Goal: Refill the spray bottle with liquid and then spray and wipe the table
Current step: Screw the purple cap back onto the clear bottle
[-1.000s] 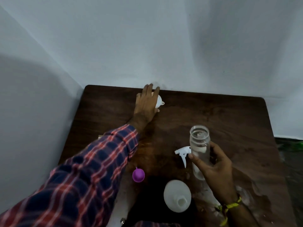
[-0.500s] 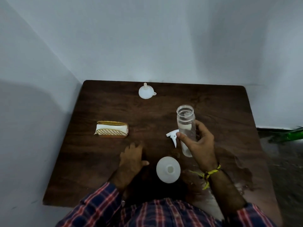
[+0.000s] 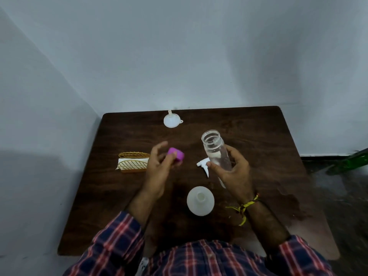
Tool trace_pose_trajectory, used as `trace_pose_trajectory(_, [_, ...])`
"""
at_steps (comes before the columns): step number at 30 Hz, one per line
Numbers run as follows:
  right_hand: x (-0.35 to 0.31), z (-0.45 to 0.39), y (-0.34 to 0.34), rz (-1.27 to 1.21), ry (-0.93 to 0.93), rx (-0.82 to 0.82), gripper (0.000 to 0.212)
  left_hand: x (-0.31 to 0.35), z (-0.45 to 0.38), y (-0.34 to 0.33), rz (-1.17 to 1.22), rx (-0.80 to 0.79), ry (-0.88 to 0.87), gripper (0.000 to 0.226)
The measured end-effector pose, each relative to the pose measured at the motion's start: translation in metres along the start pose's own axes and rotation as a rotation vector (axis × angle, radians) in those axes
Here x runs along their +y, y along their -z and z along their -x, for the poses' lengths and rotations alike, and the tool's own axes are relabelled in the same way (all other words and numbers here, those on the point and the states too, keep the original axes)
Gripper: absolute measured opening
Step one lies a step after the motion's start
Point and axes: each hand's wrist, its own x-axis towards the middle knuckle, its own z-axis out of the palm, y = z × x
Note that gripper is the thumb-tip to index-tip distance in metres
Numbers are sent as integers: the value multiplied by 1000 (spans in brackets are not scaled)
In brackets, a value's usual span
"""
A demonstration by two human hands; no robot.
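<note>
My right hand point(image 3: 232, 172) grips a clear spray bottle point(image 3: 215, 151), open at the top and tilted a little above the dark wooden table point(image 3: 258, 140). Its white trigger sprayer head point(image 3: 203, 165) lies on the table just left of that hand. My left hand point(image 3: 159, 172) is raised over the table with a purple cap point(image 3: 176, 155) at its fingertips. A white refill bottle point(image 3: 200, 203) stands uncapped near my body. At the table's far edge a white funnel point(image 3: 171, 120) rests upside down.
A gold wire holder with white napkins point(image 3: 133, 162) sits on the left part of the table. The table fits into a corner of two pale walls. Wet patches show on the right front of the tabletop point(image 3: 286, 196). Something green point(image 3: 354, 161) lies on the floor at right.
My left hand came back from the funnel at the far edge, dropped near the refill bottle, and now holds the purple cap up. The right hand kept hold of the clear bottle.
</note>
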Motion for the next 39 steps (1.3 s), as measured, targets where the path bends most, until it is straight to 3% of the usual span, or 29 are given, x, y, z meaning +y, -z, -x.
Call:
trace_pose_trajectory(2, [-5, 2, -1, 31, 19, -6, 56, 26, 1, -19, 290, -102, 16, 38])
trace_pose_trajectory(5, [-11, 5, -2, 104, 69, 16, 56, 48, 7, -41, 446, -122, 28, 33])
trace_pose_trajectory(10, [-10, 10, 0, 314, 182, 71, 57, 45, 16, -55, 356, -146, -27, 27])
trace_pose_trajectory(15, [-20, 10, 7, 524, 284, 106, 65, 43, 29, -58, 159, -112, -245, 44])
trace_pose_trajectory(19, [-29, 5, 9, 592, 335, 100, 67, 42, 23, -52, 170, -99, -250, 44])
trace_pose_trajectory(27, [-38, 12, 21, 90, 144, -173, 60, 58, 15, -20, 106, -498, -238, 61])
trace_pose_trajectory(34, [-45, 20, 26, -54, 138, -253, 45, 54, 26, -33, 133, -351, -346, 48])
trace_pose_trajectory(37, [-50, 17, 34, -183, 50, -412, 23, 59, 22, -27, 248, -504, -193, 56])
trace_pose_trajectory(39, [-52, 18, 34, -212, 23, -441, 20, 61, 22, -25, 294, -575, -115, 59])
